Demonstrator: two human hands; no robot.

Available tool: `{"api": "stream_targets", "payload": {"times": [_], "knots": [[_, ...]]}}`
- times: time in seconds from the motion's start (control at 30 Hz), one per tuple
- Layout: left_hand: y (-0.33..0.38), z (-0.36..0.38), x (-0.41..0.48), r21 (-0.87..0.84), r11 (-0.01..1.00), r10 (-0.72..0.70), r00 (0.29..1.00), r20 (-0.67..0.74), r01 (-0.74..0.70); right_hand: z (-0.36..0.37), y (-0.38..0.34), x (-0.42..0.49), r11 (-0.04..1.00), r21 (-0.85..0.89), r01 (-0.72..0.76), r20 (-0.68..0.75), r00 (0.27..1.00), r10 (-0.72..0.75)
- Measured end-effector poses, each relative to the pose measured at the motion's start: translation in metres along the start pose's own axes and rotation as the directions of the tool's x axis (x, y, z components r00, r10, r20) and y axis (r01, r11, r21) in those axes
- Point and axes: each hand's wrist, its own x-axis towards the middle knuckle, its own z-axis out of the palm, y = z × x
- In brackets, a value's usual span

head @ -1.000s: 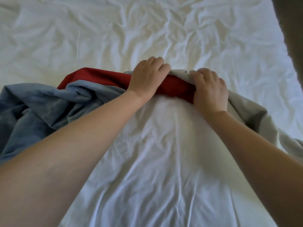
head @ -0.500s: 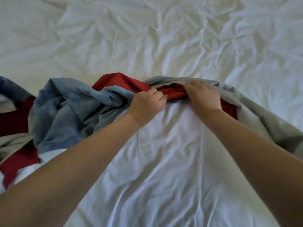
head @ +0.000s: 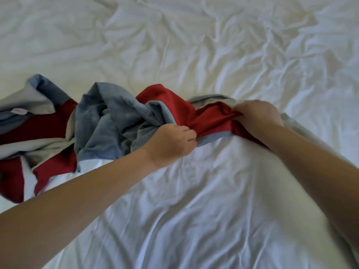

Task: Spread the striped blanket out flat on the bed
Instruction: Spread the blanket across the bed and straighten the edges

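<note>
The striped blanket (head: 108,125), in blue, red and grey bands, lies bunched across the middle of the bed, its bulk crumpled at the left and a grey strip trailing off under my right arm. My left hand (head: 172,142) grips a fold where the blue and red bands meet. A little to the right and farther from me, my right hand (head: 256,115) pinches the red and grey fabric. A white panel (head: 213,191), seemingly part of the blanket, stretches from both hands toward me.
The bed's wrinkled white sheet (head: 194,45) fills the far half of the view and the right side. A small pink label (head: 19,111) shows on the blanket at the far left.
My hands have moved apart along the blanket's edge, the left toward me, the right farther right. More of the bunched blanket shows at the left as the view shifted.
</note>
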Motion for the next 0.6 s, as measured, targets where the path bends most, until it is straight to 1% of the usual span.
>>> {"api": "stream_targets", "payload": {"times": [0.1, 0.13, 0.2, 0.3, 0.4, 0.5, 0.6], "knots": [[-0.006, -0.006, -0.037, 0.025, 0.999, 0.038, 0.984, 0.177, -0.043, 0.018, -0.023, -0.021, 0.993, 0.093, 0.072, 0.078, 0.994, -0.080], [-0.009, -0.007, -0.050, 0.038, 0.998, 0.033, 0.977, 0.212, -0.042, 0.024, -0.031, -0.030, 0.989, 0.118, 0.083, 0.097, 0.991, -0.095], [-0.014, -0.009, -0.069, 0.057, 0.998, 0.015, 0.969, 0.247, -0.030, 0.034, -0.043, -0.048, 0.978, 0.182, 0.102, 0.083, 0.989, -0.119], [-0.008, -0.009, -0.078, 0.073, 0.997, -0.018, 0.966, 0.257, -0.001, 0.039, -0.044, -0.074, 0.969, 0.216, 0.120, 0.013, 0.992, -0.126], [0.009, -0.006, -0.066, -0.026, 0.996, -0.081, 0.964, 0.253, 0.091, 0.038, -0.029, -0.098, 0.975, 0.210, 0.078, -0.033, 0.997, -0.072], [0.030, 0.000, -0.028, -0.086, 0.991, -0.082, 0.979, 0.187, 0.099, 0.030, -0.008, -0.121, 0.983, 0.180, 0.044, -0.107, 0.994, -0.025], [0.052, 0.006, 0.027, -0.114, 0.990, -0.063, 0.989, 0.133, 0.078, 0.022, 0.014, -0.143, 0.986, 0.163, 0.028, -0.258, 0.966, 0.015]]}}
